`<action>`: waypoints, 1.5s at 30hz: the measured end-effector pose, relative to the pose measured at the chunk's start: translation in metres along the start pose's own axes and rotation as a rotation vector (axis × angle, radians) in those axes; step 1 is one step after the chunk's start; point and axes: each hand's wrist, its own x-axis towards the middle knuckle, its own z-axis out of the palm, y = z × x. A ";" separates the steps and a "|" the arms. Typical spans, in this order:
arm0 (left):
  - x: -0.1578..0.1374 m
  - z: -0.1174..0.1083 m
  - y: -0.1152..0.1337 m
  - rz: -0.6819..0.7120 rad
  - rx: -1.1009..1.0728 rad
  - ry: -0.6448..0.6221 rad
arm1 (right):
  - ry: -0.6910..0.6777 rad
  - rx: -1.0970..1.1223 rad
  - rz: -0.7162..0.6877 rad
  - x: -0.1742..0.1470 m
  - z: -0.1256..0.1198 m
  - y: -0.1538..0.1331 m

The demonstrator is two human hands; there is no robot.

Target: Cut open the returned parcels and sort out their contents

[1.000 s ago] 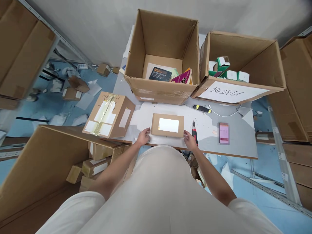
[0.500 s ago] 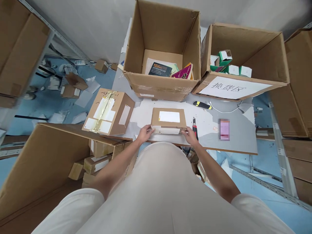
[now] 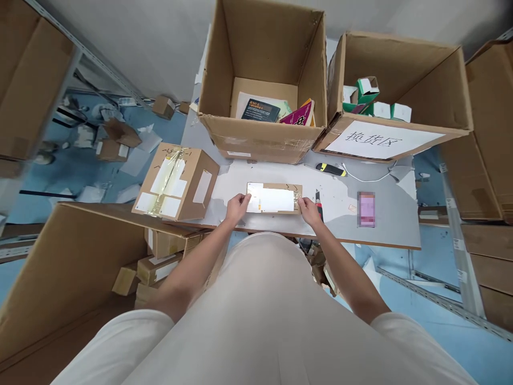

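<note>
Between my two hands is a small cardboard box [image 3: 276, 199], its labelled, taped face turned toward me. My left hand [image 3: 237, 208] grips its left end, the thumb near the white label. At the other end, beside the clear tape, my right hand [image 3: 310, 210] holds on with bent fingers. Just past the right hand lies a red and black utility knife [image 3: 319, 206], partly hidden by that hand. A yellow and black cutter [image 3: 331, 169] rests farther back on the table [image 3: 340, 208].
A taped carton [image 3: 192, 184] stands at the table's left. Behind are a large open carton [image 3: 260, 139] with books and another [image 3: 401, 140] with green-and-white boxes. A pixelated pink object [image 3: 366, 209] lies right. An open carton [image 3: 80, 256] with small boxes sits lower left.
The small box has been tipped over between my hands, so a long face with labels and tape now shows in place of the face with one white label. Both hands moved slightly up.
</note>
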 end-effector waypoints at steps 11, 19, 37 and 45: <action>-0.008 0.006 -0.041 0.004 -0.219 -0.052 | -0.037 0.213 0.006 -0.016 0.008 0.034; -0.021 0.027 -0.061 0.059 -0.331 -0.192 | -0.161 0.249 -0.042 -0.021 0.022 0.036; 0.018 0.013 -0.021 0.007 -0.105 -0.073 | -0.066 -0.076 -0.015 0.017 0.005 0.007; 0.024 0.020 -0.039 -0.033 -0.248 -0.161 | -0.138 0.062 0.026 0.023 0.007 0.029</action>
